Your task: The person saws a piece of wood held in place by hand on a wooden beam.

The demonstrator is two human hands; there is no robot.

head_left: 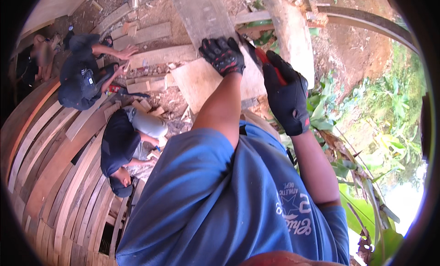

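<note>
My left hand (222,56), in a black glove with red marks, lies with its fingers spread over a light wooden board (195,85) and the greyish plank (204,13) beside it. Just to its right, my right hand (286,91), also gloved in black, is closed around the red handle of a hand saw (260,56). The saw's dark blade points away from me and shows nearly edge-on beside my left fingers. How far its teeth sit in the wood is hidden.
A wide plank (293,41) extends at the far right. Two people in dark clothes, one crouching (85,73) and one bent over (121,146), work at the left among offcuts. Stacked boards (59,174) fill the lower left; green plants (389,101) grow at right.
</note>
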